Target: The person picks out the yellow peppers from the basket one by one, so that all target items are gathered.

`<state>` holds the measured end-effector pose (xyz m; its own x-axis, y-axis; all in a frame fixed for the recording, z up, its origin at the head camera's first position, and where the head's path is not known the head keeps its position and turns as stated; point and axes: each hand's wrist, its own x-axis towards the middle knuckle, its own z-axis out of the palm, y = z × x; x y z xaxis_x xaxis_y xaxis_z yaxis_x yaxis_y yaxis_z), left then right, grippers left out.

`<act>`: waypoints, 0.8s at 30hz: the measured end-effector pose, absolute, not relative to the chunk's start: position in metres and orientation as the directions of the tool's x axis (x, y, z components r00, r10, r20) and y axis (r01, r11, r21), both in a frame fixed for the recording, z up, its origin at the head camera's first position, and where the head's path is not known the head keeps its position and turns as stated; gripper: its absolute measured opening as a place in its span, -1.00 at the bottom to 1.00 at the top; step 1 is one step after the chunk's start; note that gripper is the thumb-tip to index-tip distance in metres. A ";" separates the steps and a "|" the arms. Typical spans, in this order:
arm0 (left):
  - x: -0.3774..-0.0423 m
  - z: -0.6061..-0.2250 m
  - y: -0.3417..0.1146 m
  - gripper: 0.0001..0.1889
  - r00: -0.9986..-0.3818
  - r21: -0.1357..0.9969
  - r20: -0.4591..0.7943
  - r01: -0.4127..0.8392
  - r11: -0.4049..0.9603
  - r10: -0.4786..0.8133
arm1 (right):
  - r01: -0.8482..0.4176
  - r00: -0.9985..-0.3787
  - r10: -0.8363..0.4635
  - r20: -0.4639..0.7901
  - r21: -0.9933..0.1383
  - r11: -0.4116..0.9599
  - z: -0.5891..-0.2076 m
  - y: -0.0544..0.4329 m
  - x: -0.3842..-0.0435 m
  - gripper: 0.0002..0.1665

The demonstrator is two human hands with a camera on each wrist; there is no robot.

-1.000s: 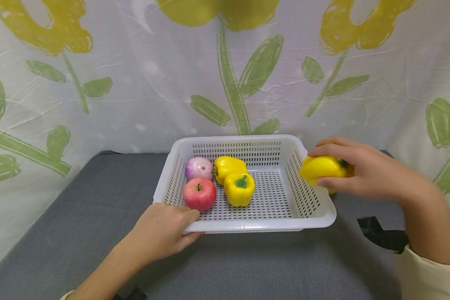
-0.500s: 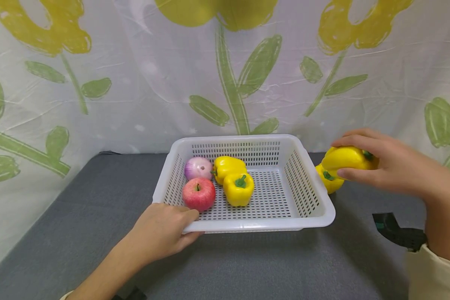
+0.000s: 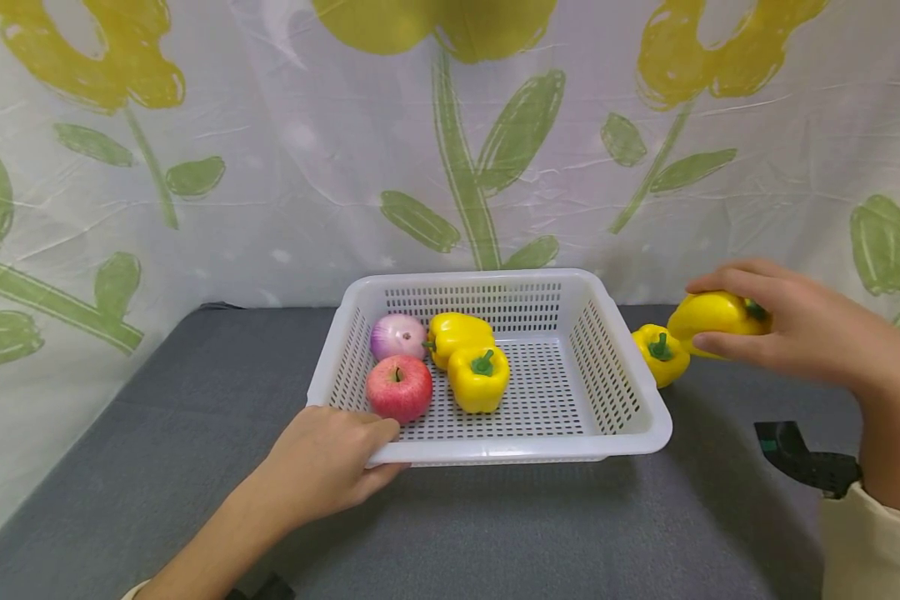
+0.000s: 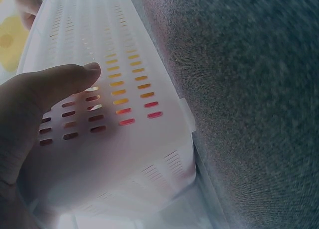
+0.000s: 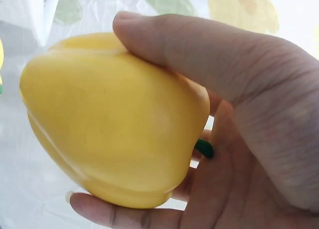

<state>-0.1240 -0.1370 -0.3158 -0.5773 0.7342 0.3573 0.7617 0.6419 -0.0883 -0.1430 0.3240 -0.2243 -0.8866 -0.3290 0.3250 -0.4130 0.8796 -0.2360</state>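
Observation:
My left hand [image 3: 333, 457] grips the near left rim of a white perforated plastic basket [image 3: 510, 450]; in the left wrist view its thumb [image 4: 75, 80] lies along the outer wall. To the right of the basket, my right hand [image 3: 802, 321] holds a yellow bell pepper [image 3: 712, 321], with thumb and fingers around it and its green stem [image 5: 204, 148] toward the palm. Just left of that one, another yellow bell pepper [image 3: 662, 357] sits beside the basket's right wall. Inside the basket are a red apple [image 3: 399, 389], a purple onion [image 3: 398, 336] and two yellow bell peppers [image 3: 478, 381].
A dark grey cloth [image 3: 495, 533] covers the table. Behind it hangs a white sheet [image 3: 292, 192] printed with yellow flowers and green leaves. A black strap [image 3: 810, 462] is on the right wrist.
My right hand has carried its bell pepper rightward, away from the basket's right rim, and then slightly lower. The bell pepper beside the basket has come into fuller view. My left hand stays put.

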 end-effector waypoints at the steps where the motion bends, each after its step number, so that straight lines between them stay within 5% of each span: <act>1: -0.124 -0.316 -0.137 -0.62 -0.577 -0.090 0.358 0.761 0.642 0.734 | -0.407 -0.888 -0.325 0.326 -0.230 0.884 -0.225 0.325 -0.143 -0.41; 24: -0.124 -0.316 -0.137 -0.60 -0.562 -0.110 0.371 0.764 0.635 0.740 | -0.208 -0.978 -0.209 0.009 -0.157 0.965 -0.231 0.339 -0.153 -0.40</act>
